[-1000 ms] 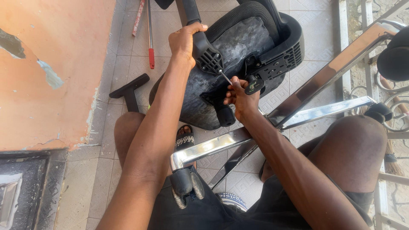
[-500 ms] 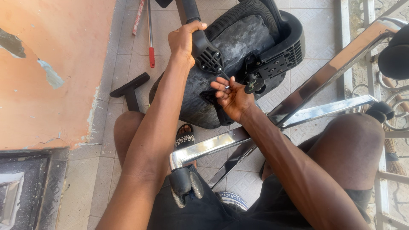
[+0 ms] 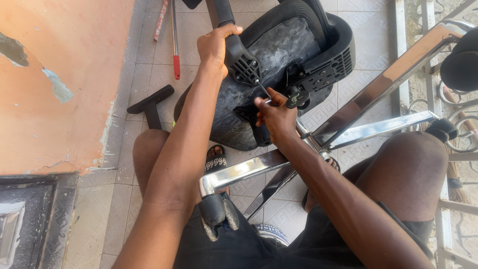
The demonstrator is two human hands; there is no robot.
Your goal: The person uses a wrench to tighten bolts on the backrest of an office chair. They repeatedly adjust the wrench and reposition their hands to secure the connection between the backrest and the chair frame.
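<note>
overturned office chair, both hands on its underside

item 1, your left hand point(image 3: 215, 46): fingers wrapped tight around the black armrest bracket point(image 3: 238, 56) at the upper edge of the seat, arm stretched out straight from your lap.

item 2, your right hand point(image 3: 275, 113): closed on the handle of a slim screwdriver point(image 3: 262, 89); the dark shaft runs up and to the left, its tip touching the ribbed foot of the bracket, just below your left hand. the two hands are near each other but not touching.

item 3, office chair seat point(image 3: 279, 55): black, turned over, grey scuffed underside facing you, mesh-edged rim along the top. it lies on the tiled floor beyond your knees, resting against the chrome base.

item 4, tilt mechanism plate point(image 3: 318, 77): black, perforated, fixed to the seat's underside just right of your right hand, with a round knob beside it.

item 5, chrome base legs point(image 3: 378, 127): polished arms spreading across your lap and to the right; one ends in a black twin castor point(image 3: 218, 211) between your thighs.

item 6, loose black t-shaped part point(image 3: 149, 103): on the tiles left of the seat, near your left knee.

item 7, red-tipped rod point(image 3: 175, 45): lying on the floor at upper left, beside the orange wall point(image 3: 59, 84).
</note>
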